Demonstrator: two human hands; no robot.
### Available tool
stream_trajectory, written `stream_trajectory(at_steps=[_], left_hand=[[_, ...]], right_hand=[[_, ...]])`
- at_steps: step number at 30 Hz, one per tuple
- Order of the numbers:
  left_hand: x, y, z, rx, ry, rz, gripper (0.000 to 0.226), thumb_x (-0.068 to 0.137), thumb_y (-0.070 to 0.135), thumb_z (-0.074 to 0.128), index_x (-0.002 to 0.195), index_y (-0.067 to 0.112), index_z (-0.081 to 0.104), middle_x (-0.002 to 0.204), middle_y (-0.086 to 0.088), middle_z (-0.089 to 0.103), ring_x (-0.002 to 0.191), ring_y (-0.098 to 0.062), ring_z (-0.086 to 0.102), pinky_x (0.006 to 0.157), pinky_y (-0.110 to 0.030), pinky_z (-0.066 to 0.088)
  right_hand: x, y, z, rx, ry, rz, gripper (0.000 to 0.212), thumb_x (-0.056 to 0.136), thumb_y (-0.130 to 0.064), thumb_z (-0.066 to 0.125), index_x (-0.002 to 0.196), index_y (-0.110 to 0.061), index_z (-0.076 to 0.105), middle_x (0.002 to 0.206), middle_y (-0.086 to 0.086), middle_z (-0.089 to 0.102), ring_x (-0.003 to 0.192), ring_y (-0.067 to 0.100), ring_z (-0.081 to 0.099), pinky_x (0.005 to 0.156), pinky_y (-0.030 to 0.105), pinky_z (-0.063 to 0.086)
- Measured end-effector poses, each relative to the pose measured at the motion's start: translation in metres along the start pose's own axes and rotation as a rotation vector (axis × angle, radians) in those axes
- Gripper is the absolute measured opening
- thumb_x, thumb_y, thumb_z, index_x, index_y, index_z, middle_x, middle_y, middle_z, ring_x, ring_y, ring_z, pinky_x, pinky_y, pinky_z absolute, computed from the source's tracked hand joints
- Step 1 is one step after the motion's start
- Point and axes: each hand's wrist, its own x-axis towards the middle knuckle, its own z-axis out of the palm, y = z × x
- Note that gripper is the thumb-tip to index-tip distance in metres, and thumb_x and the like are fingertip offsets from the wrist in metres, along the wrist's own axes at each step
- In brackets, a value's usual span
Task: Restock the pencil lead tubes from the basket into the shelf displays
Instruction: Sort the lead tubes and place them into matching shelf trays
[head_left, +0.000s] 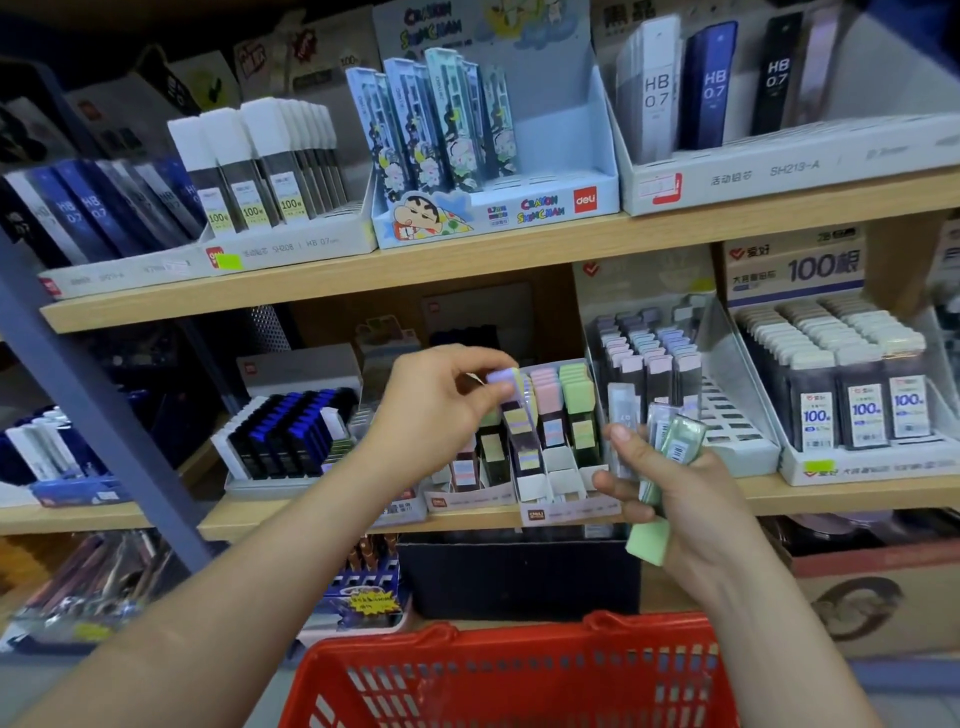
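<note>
where the middle shelf starts on the left, there's a tray of black n blue lead tubes, standing upright in rows. just right of that the left hand is up in front of the shelf, thumb n fingertips pinching the lavender-capped lead tube up by its cap. tube's tilted, cap end toward the hand, bottom end down in the pastel display tray, in the row left of the pink-capped tubes n green-capped tubes. cant tell if it's fully seated in its slot.

next over, the right hand is curled round a bunch of lead tubes, held in front of the shelf edge. pale green one is on the outside, a couple of clear ones stick up beside it, cant count em for sure. behind that hand is another tray w/ rows of pastel-capped tubes, then at the far right a box of white-capped "100" tubes.

red basket sits low centre, between the two forearms n below the shelf. only its rim n slotted wall show, so cant see whats inside.
</note>
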Motion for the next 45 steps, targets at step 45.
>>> stream_trajectory(at_steps=[45], left_hand=[[0.014, -0.012, 0.022, 0.588, -0.308, 0.272, 0.034, 0.094, 0.024, 0.057, 0.127, 0.031, 0.058, 0.107, 0.002, 0.05, 0.107, -0.017, 0.044, 0.08, -0.027, 0.036]], right_hand=[[0.01, 0.02, -0.002, -0.088, -0.122, 0.013, 0.007, 0.086, -0.011, 0.069, 0.092, -0.009, 0.065, 0.065, -0.002, 0.056, 0.048, 0.008, 0.04, 0.039, 0.017, 0.031]])
